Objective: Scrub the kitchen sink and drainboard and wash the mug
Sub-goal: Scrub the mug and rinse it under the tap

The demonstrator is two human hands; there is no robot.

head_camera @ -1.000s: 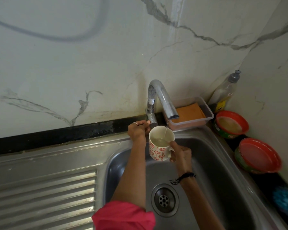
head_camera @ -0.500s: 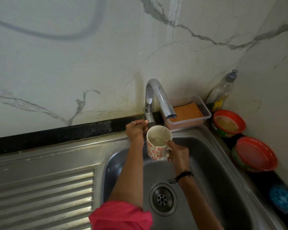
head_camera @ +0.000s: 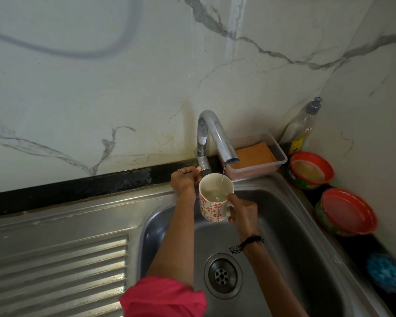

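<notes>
Meanwhile, left hand [head_camera: 183,180] fingers around tap lever [head_camera: 204,168], right hand [head_camera: 242,211] gripping mug [head_camera: 212,208]

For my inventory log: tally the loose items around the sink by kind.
Mug: 1
Red-rimmed tubs: 2
Soap bottle: 1
Clear tray: 1
Blue scrubber: 1
Total: 6

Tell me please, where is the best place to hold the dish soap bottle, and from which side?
Probably around the middle of the bottle, from the front left: it leans into the wall corner, and the red bowl stands before its base.
</notes>
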